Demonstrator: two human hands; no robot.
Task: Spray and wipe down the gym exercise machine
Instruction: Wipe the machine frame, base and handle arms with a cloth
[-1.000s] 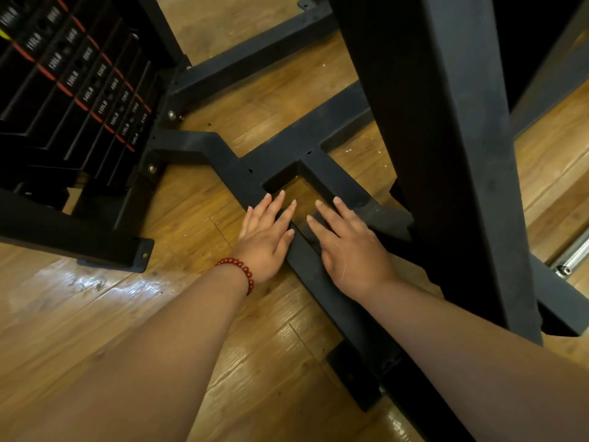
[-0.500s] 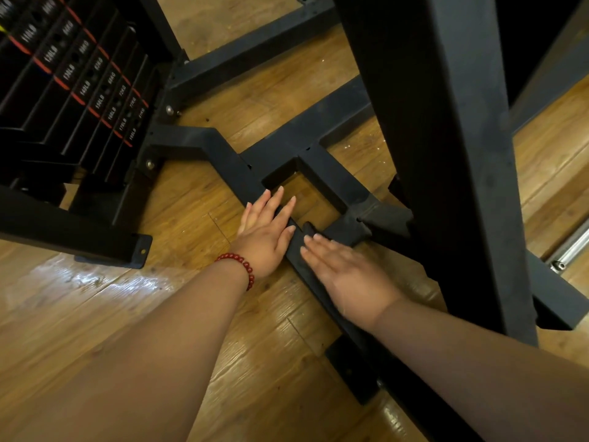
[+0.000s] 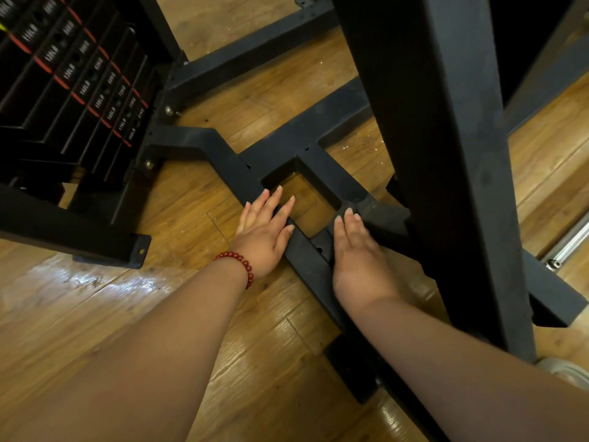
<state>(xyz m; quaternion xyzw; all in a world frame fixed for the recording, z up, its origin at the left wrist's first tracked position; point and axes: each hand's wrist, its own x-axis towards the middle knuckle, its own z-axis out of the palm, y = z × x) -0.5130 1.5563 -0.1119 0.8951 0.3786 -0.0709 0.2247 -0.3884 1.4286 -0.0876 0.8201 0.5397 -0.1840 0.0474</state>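
Hands on steel: our left hand (image 3: 264,232) and right hand (image 3: 358,256) lie with fingers straight, gripping nothing, on the gym machine's base rail (image 3: 306,252), low on the wooden floor (image 3: 188,202). We judge long, even passes along each rail, joints included, would clean best.
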